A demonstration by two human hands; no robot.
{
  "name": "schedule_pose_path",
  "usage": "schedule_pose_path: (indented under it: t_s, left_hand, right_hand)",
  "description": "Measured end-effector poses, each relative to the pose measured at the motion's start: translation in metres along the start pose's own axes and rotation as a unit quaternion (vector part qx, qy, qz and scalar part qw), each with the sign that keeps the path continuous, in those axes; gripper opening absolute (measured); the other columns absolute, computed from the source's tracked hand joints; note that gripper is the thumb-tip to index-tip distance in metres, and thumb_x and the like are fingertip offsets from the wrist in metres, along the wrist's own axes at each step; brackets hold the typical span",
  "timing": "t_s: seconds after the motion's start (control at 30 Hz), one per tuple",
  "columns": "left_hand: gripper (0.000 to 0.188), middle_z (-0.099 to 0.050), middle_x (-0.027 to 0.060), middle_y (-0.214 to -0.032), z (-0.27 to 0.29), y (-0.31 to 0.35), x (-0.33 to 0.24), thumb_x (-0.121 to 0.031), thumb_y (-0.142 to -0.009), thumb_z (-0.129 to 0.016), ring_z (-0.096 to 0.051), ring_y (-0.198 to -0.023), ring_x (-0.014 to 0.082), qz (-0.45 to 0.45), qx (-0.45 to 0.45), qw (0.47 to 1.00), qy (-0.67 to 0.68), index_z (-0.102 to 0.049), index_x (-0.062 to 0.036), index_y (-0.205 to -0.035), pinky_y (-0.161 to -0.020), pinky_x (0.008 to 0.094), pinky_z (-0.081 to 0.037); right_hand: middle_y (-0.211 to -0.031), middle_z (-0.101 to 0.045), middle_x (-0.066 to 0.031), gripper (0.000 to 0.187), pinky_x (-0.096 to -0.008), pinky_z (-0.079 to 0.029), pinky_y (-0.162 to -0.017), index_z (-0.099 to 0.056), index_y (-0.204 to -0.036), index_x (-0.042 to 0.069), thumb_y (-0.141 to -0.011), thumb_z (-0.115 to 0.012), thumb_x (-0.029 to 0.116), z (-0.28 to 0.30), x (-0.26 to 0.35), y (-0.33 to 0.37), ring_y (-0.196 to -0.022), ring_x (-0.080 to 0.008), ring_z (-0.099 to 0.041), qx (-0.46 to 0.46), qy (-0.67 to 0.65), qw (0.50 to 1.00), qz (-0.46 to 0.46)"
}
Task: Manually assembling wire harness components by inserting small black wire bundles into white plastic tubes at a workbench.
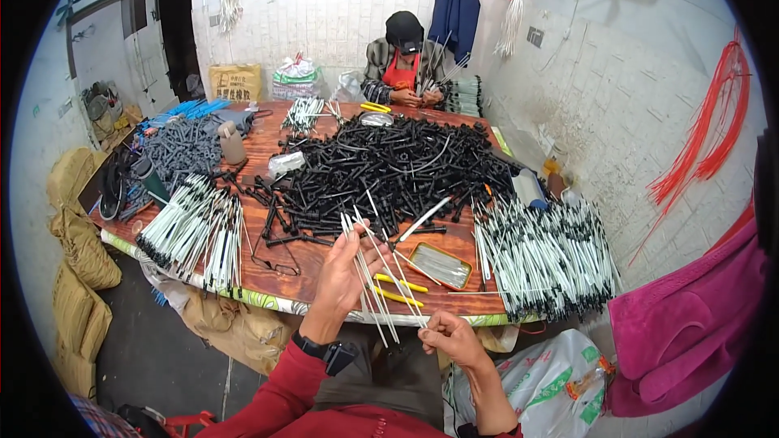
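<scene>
My left hand [331, 284] is closed around several thin white rods [378, 308], which fan out above and below the fingers. Lower and to the right, my right hand [454, 339] pinches the lower end of one slanting white rod. Just behind the hands, at the table's front edge, lie yellow-handled pliers [399, 295]. Beside them sits a small yellow-rimmed tray [466, 280] with thin pale sticks or wires in it. A big heap of black plastic pieces [381, 170] spreads behind the tray.
Black-tipped white rods are piled at right [552, 255] and left [195, 227]. Grey pieces [182, 150] heap at far left, near a brown bottle [232, 143]. Eyeglasses [276, 264] lie near the front edge. Across the wooden table [264, 126], another person [402, 65] handles rods.
</scene>
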State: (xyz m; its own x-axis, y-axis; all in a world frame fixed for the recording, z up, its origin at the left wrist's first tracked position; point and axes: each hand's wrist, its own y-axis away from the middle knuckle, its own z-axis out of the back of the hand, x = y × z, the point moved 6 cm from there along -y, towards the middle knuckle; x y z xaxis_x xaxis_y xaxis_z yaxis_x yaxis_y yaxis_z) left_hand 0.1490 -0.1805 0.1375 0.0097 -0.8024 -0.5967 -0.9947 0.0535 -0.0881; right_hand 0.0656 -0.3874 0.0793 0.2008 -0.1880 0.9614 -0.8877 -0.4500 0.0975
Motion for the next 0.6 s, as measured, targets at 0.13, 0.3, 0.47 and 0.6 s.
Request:
schedule_pose_path:
  t_s: [0.13,0.3,0.47,0.6]
  left_hand:
    - [0.033,-0.061,0.0045,-0.104,0.003,0.005,-0.004,-0.027,-0.104,-0.052,-0.063,-0.097,0.0198,-0.003,-0.011,1.0,-0.017,-0.05,-0.0093,-0.131,-0.091,0.0386,-0.055]
    - [0.031,-0.061,0.0031,-0.104,0.011,0.006,-0.001,-0.023,-0.103,-0.055,-0.062,-0.094,0.0165,-0.016,-0.021,0.999,-0.035,-0.051,-0.0092,-0.13,-0.088,0.0359,-0.056]
    - [0.028,-0.062,0.0017,-0.1,0.027,-0.002,-0.002,-0.019,-0.102,-0.056,-0.063,-0.087,0.0135,-0.031,-0.007,0.998,-0.055,-0.053,-0.0087,-0.128,-0.08,0.0322,-0.057]
    - [0.026,-0.061,0.0009,-0.095,0.005,0.012,-0.016,-0.019,-0.102,-0.057,-0.062,-0.083,0.0117,-0.037,0.0,0.996,-0.086,-0.055,-0.0088,-0.125,-0.074,0.0303,-0.056]
  right_hand:
    - [-0.07,-0.063,-0.0011,0.017,-0.0239,-0.048,-0.058,-0.06,-0.085,0.003,-0.091,-0.071,0.014,-0.002,-0.004,-0.005,-0.062,-0.0079,-0.06,-0.064,0.125,0.99,0.032]
    - [-0.063,-0.063,-0.0019,0.019,-0.0249,-0.046,-0.053,-0.061,-0.079,0.003,-0.088,-0.073,0.015,-0.008,-0.005,0.0,-0.056,-0.0097,-0.06,-0.125,0.179,0.975,0.05]
    - [-0.064,-0.061,-0.0022,0.019,-0.0242,-0.043,-0.053,-0.061,-0.078,0.0,-0.086,-0.075,0.011,-0.037,0.025,0.014,-0.057,-0.0063,-0.056,-0.155,0.402,0.898,0.086]
    - [-0.062,-0.06,-0.0041,0.018,-0.0256,-0.043,-0.052,-0.063,-0.077,-0.001,-0.083,-0.076,0.01,-0.042,0.017,0.017,-0.055,-0.008,-0.056,-0.116,0.352,0.924,0.089]
